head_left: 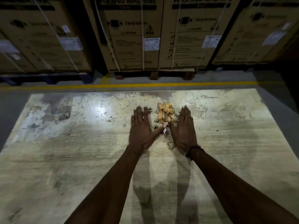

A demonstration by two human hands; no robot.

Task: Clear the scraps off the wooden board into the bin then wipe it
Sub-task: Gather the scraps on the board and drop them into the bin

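A: Head view, quick pass. Both hands down on the wooden board (64, 159), palms flat, fingers straight. Left hand (141, 126) sits to the left of the scraps (165, 113), right hand (183, 129) to the right of them.

B: Holding anything?

A: No. Fingers are stretched out on both, nothing gripped. The thumbs reach in toward each other under the pile and look close to touching. There's a small pale bit near the thumb tips, too blurry to name.

B: Where are the scraps exactly?

A: Between the two hands, toward the far middle of the board. Mostly a crumpled yellow-orange tangle, plus small dark flecks scattered just beside it.

B: So which step?

A: Gathering, I'd say. Hands bracket the pile like a funnel, so step one, clearing, is underway. Nothing binned yet, judging by the pile there on the board. Wipe not started.

B: Bin? Cloth?

A: Neither in view. Only cardboard boxes (129, 38) on pallets behind, and a yellow floor line (145, 85).

B: Next move needs what?

A: Probably closing the hands inward to bunch the pile, then cupping under it to lift. Loose flecks could slip out by the fingertips, so a second sweep seems likely.
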